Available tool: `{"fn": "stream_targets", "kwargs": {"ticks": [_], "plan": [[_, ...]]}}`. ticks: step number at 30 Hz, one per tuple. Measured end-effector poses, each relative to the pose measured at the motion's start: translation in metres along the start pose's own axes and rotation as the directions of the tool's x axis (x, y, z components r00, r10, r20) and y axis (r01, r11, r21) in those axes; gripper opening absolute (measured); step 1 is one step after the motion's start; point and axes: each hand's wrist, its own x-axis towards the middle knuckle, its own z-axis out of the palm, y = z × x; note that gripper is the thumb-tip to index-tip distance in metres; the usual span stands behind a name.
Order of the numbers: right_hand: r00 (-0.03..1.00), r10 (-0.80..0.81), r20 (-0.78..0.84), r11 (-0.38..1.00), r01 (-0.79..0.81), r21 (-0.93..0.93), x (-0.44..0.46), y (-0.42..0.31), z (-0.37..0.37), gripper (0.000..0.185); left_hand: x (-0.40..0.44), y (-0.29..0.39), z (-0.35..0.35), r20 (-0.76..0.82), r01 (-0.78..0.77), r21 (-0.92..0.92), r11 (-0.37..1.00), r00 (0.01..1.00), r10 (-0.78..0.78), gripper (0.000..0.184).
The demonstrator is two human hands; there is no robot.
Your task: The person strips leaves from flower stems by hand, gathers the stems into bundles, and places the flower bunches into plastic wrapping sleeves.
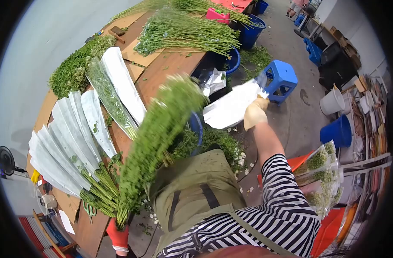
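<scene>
My left hand (pixel 117 234), in a red glove, is closed around the stem ends of a big leafy green bunch (pixel 155 129). The bunch leans up and away across the table edge, its top smeared by motion. My right hand (pixel 256 112), in a cream glove, reaches out to the right and grips one end of a white flower sleeve (pixel 231 105); its fingers are partly hidden. Beside the left hand lie green-handled scissors (pixel 90 210). Several bunches in white sleeves (pixel 63 142) fan out on the table, stems toward me.
The brown table (pixel 175 66) carries a clear-wrapped bunch (pixel 110 94), loose greenery (pixel 78 64) and long-stemmed flowers (pixel 188 36). A blue stool (pixel 280 79) stands right of the sleeve. Blue buckets (pixel 251 32) line the table's side. Wrapped flowers (pixel 321 176) are at my right.
</scene>
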Motion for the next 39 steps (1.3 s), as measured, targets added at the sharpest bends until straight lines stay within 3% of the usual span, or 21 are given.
{"fn": "stream_targets", "kwargs": {"ticks": [3, 6, 7, 9, 10, 12, 16, 18, 19, 20, 22, 25, 27, 28, 29, 31, 32, 35, 36, 37, 39], "plan": [[0.999, -0.012, -0.038, 0.999, 0.011, -0.035, -0.007, 0.028, -0.01, 0.045, 0.033, 0.037, 0.025, -0.022, 0.144, -0.326, 0.934, 0.987, -0.16, 0.041], [1.0, -0.014, -0.002, 0.997, 0.014, -0.081, -0.04, 0.063, 0.021, 0.05, 0.063, 0.027, 0.071, -0.065, 0.113, -0.469, 0.876, 0.985, -0.161, 0.07], [1.0, -0.008, 0.027, 0.994, 0.011, -0.105, -0.057, 0.075, 0.037, 0.052, 0.085, 0.057, 0.071, -0.02, 0.197, -0.571, 0.797, 0.967, -0.254, 0.069], [0.995, 0.012, 0.099, 0.987, 0.005, -0.161, -0.096, 0.104, 0.073, 0.056, 0.115, 0.103, 0.075, -0.106, 0.2, -0.516, 0.833, 0.95, -0.294, 0.069], [0.991, 0.021, 0.134, 0.981, 0.005, -0.193, -0.115, 0.116, 0.089, 0.058, 0.136, 0.133, 0.065, 0.055, 0.23, -0.731, 0.642, 0.958, -0.281, 0.069], [0.978, 0.045, 0.202, 0.962, 0.012, -0.273, -0.144, 0.133, 0.11, 0.063, 0.162, 0.156, 0.076, 0.024, 0.173, -0.741, 0.649, 0.972, -0.233, 0.058], [0.918, 0.078, 0.389, 0.841, 0.149, -0.521, -0.192, 0.161, 0.139, 0.071, 0.207, 0.234, 0.069, 0.195, 0.243, -0.91, 0.336, 0.966, -0.171, 0.031], [0.73, 0.152, 0.667, 0.747, 0.357, -0.561, -0.209, 0.183, 0.144, 0.071, 0.224, 0.245, 0.088, 0.197, 0.234, -0.927, 0.292, 0.969, -0.15, 0.028], [0.63, 0.254, 0.734, 0.769, 0.328, -0.548, -0.218, 0.188, 0.147, 0.063, 0.232, 0.25, 0.096, 0.166, 0.198, -0.938, 0.285, 0.977, -0.135, 0.027], [0.532, 0.41, 0.741, 0.836, 0.105, -0.538, -0.219, 0.188, 0.147, 0.071, 0.237, 0.254, 0.1, 0.236, 0.258, -0.94, 0.225, 0.964, -0.119, 0.027], [0.416, 0.506, 0.755, 0.86, -0.182, -0.476, -0.221, 0.186, 0.147, 0.075, 0.251, 0.259, 0.118, 0.209, 0.233, -0.95, 0.207, 0.969, -0.132, 0.027], [0.523, 0.443, 0.729, 0.895, -0.309, -0.322, -0.223, 0.176, 0.133, 0.059, 0.267, 0.275, 0.134, 0.248, 0.272, -0.957, 0.106, 0.949, -0.197, 0.023], [0.572, 0.49, 0.658, 0.871, -0.297, -0.391, -0.224, 0.154, 0.121, 0.057, 0.284, 0.271, 0.166, 0.21, 0.234, -0.965, 0.118, 0.96, -0.186, 0.029], [0.534, 0.507, 0.677, 0.861, -0.282, -0.423, -0.216, 0.15, 0.118, 0.061, 0.29, 0.275, 0.177, 0.167, 0.2, -0.968, 0.152, 0.965, -0.204, 0.036], [0.531, 0.491, 0.691, 0.871, -0.325, -0.369, -0.213, 0.149, 0.113, 0.062, 0.295, 0.273, 0.183, 0.214, 0.265, -0.907, 0.327, 0.959, -0.184, 0.047], [0.521, 0.505, 0.688, 0.857, -0.398, -0.328, -0.208, 0.144, 0.111, 0.063, 0.303, 0.268, 0.198, 0.21, 0.196, -0.869, 0.454, 0.978, -0.021, 0.055], [0.508, 0.48, 0.715, 0.87, -0.383, -0.311, -0.206, 0.134, 0.105, 0.064, 0.302, 0.261, 0.206, 0.2, 0.163, -0.754, 0.636, 0.98, -0.015, 0.061], [0.368, 0.461, 0.807, 0.861, -0.404, -0.308, -0.206, 0.093, 0.086, 0.081, 0.291, 0.246, 0.185, -0.021, -0.018, -0.677, 0.736, 1.0, 0.005, 0.042], [0.351, 0.463, 0.814, 0.855, -0.42, -0.305, -0.204, 0.088, 0.079, 0.083, 0.281, 0.249, 0.169, -0.13, -0.005, -0.604, 0.797, 0.987, -0.092, 0.035], [0.306, 0.455, 0.836, 0.857, -0.407, -0.317, -0.201, 0.088, 0.073, 0.083, 0.274, 0.242, 0.168, -0.242, 0.009, -0.454, 0.891, 0.961, -0.133, 0.036], [0.216, 0.432, 0.876, 0.864, -0.38, -0.332, -0.2, 0.087, 0.067, 0.083, 0.262, 0.233, 0.168, -0.33, 0.063, -0.433, 0.899, 0.917, -0.223, 0.046]]}}
